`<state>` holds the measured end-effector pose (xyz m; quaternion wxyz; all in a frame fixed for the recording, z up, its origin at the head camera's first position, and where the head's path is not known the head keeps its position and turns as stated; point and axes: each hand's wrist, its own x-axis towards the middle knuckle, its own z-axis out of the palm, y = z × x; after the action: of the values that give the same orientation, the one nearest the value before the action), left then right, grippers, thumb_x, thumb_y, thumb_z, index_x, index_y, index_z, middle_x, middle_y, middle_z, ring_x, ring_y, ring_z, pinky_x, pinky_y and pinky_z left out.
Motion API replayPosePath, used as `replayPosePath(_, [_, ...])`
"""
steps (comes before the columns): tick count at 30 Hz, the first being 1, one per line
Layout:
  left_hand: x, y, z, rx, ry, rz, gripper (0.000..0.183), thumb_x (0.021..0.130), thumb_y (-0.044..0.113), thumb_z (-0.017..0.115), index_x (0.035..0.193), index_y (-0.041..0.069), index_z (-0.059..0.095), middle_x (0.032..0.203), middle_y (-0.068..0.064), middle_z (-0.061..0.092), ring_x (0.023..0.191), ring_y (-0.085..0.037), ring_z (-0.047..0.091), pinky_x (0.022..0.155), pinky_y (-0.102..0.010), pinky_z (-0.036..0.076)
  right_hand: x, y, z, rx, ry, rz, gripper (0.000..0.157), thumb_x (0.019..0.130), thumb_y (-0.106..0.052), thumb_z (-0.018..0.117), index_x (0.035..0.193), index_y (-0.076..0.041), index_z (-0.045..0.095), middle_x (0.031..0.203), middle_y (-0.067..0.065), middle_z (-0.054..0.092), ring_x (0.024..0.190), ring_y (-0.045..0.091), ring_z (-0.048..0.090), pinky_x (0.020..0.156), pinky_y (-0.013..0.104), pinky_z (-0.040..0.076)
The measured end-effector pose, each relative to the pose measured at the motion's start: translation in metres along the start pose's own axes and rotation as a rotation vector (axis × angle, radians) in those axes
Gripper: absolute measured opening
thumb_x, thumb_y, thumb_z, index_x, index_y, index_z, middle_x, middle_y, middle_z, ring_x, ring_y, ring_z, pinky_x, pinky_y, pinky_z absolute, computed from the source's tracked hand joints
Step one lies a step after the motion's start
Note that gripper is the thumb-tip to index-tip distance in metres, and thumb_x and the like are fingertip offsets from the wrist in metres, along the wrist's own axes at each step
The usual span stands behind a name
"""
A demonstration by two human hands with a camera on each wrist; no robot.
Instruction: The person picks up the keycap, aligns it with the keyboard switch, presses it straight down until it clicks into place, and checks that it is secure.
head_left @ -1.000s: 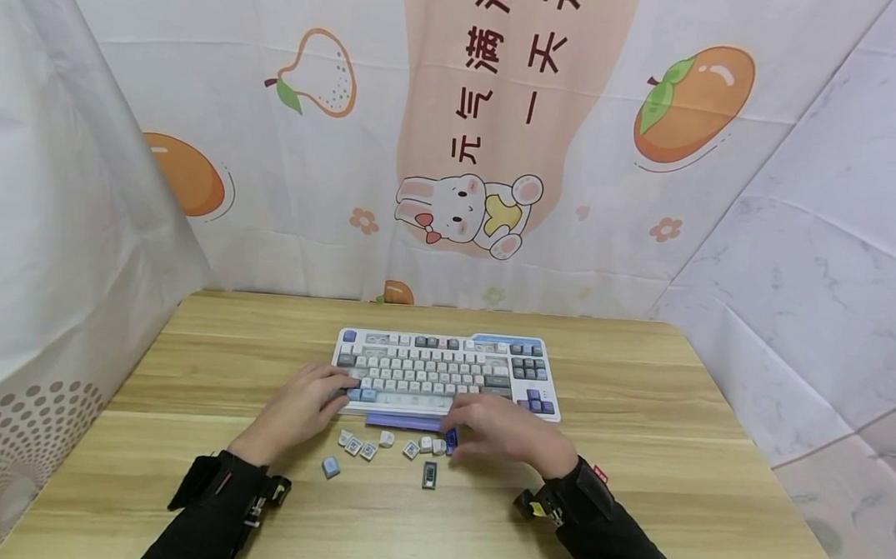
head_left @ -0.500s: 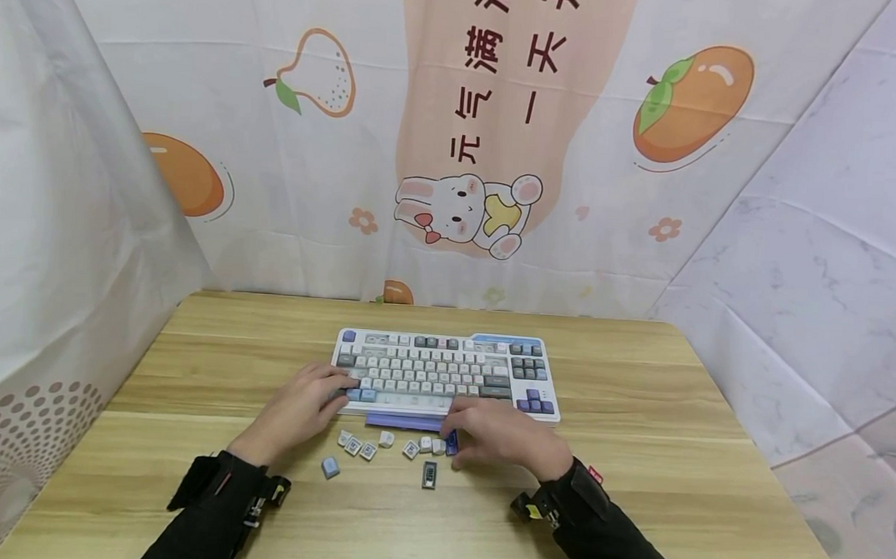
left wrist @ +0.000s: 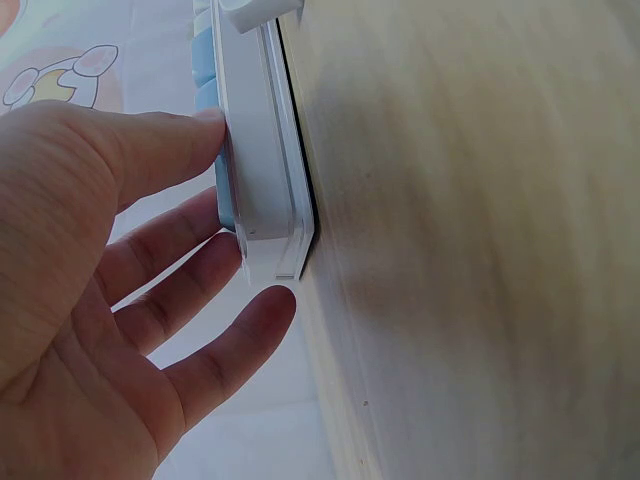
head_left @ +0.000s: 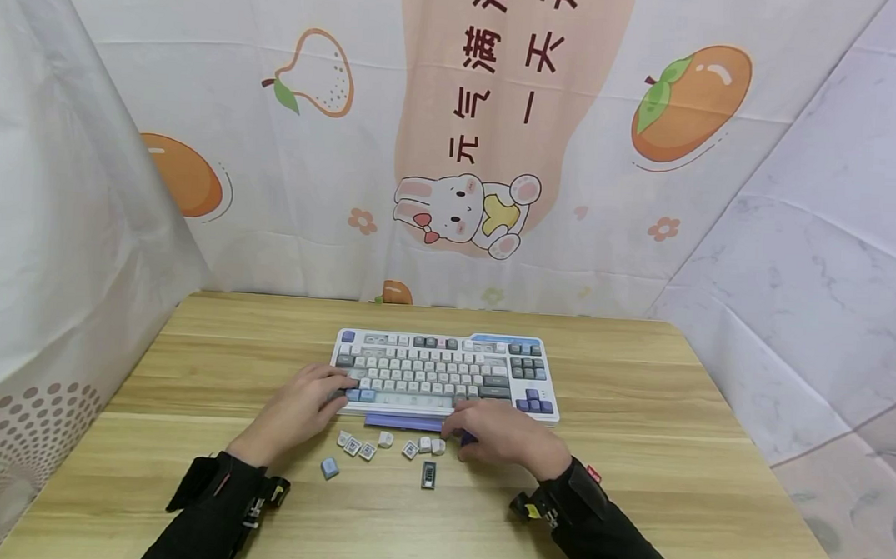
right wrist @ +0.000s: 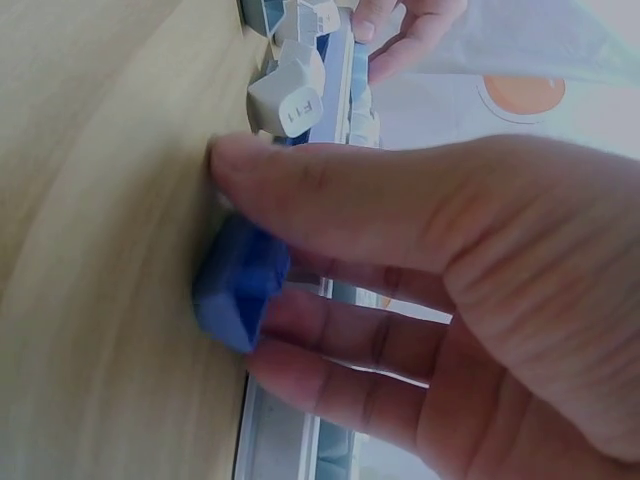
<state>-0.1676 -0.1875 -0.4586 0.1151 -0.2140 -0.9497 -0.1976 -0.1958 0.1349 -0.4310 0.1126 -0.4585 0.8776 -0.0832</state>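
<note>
A white keyboard (head_left: 429,365) with white, grey, blue and purple keycaps lies on the table. My left hand (head_left: 301,406) rests at its front left corner. In the left wrist view, the thumb touches the keyboard's edge by the light blue keycaps (left wrist: 206,72), with the other fingers loosely bent around the corner. My right hand (head_left: 507,434) is low over the table in front of the keyboard. Between its thumb and fingers it holds a dark blue keycap (right wrist: 238,285), blurred in the right wrist view and mostly hidden in the head view.
A long purple strip (head_left: 402,423) lies along the keyboard's front edge. Several loose white keycaps (head_left: 367,451) are scattered before it. Nearer sit a light blue keycap (head_left: 330,468) and a dark grey one (head_left: 428,475). A printed curtain (head_left: 310,182) hangs behind the table.
The dark blue keycap, earlier beside the white ones at my right fingertips, has shifted slightly right into my right hand's grip. My left hand stays in place.
</note>
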Motion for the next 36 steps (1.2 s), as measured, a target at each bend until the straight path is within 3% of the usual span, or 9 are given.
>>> replayPosePath(7, [0.000,0.000,0.000,0.003,0.002,0.003,0.028,0.088,0.018,0.066,0.115,0.011,0.068,0.120,-0.011,0.062,0.113,-0.026,0.053,0.095,-0.045,0.042,-0.005,0.001,-0.007,0.015,0.007,-0.005,0.036,0.076,-0.024,0.077,0.111,-0.022,0.070,0.109,-0.008,0.063,0.100,0.008,0.057,0.084,0.027,0.047])
replayPosePath(13, [0.001,0.001,0.000,-0.001,-0.011,-0.006,0.028,0.089,0.018,0.065,0.116,0.011,0.067,0.121,-0.010,0.062,0.113,-0.025,0.052,0.095,-0.044,0.042,-0.011,0.004,-0.012,0.057,-0.047,0.067,0.035,0.073,-0.024,0.079,0.106,-0.017,0.070,0.094,-0.009,0.063,0.081,0.006,0.052,0.075,0.025,0.046])
replayPosePath(18, [0.000,0.001,0.000,-0.002,-0.009,-0.007,0.028,0.089,0.018,0.065,0.116,0.011,0.067,0.121,-0.011,0.061,0.114,-0.025,0.052,0.095,-0.045,0.042,-0.009,0.006,-0.009,0.099,-0.084,0.046,0.029,0.075,-0.018,0.078,0.103,-0.018,0.071,0.090,-0.012,0.064,0.078,0.004,0.056,0.070,0.022,0.047])
replayPosePath(25, [-0.001,0.001,0.000,-0.011,-0.003,-0.004,0.028,0.089,0.017,0.065,0.116,0.011,0.067,0.120,-0.011,0.062,0.113,-0.026,0.052,0.095,-0.045,0.042,-0.009,0.009,-0.009,0.103,-0.018,-0.020,0.025,0.082,-0.010,0.069,0.107,-0.015,0.070,0.099,-0.006,0.068,0.087,0.005,0.061,0.076,0.022,0.048])
replayPosePath(32, [-0.001,0.001,-0.001,-0.007,-0.005,-0.003,0.028,0.089,0.018,0.065,0.116,0.011,0.067,0.120,-0.011,0.062,0.113,-0.026,0.052,0.095,-0.045,0.042,-0.008,0.013,-0.008,0.142,-0.009,-0.010,0.040,0.075,0.002,0.063,0.110,-0.016,0.070,0.100,-0.008,0.068,0.088,0.003,0.059,0.078,0.021,0.048])
replayPosePath(36, [0.000,0.000,0.000,-0.002,-0.008,-0.005,0.028,0.089,0.018,0.065,0.116,0.011,0.067,0.121,-0.010,0.061,0.114,-0.025,0.052,0.095,-0.044,0.042,-0.009,0.016,-0.007,0.151,-0.012,-0.006,0.041,0.077,0.002,0.066,0.114,-0.017,0.068,0.105,-0.007,0.067,0.092,0.003,0.058,0.081,0.022,0.047])
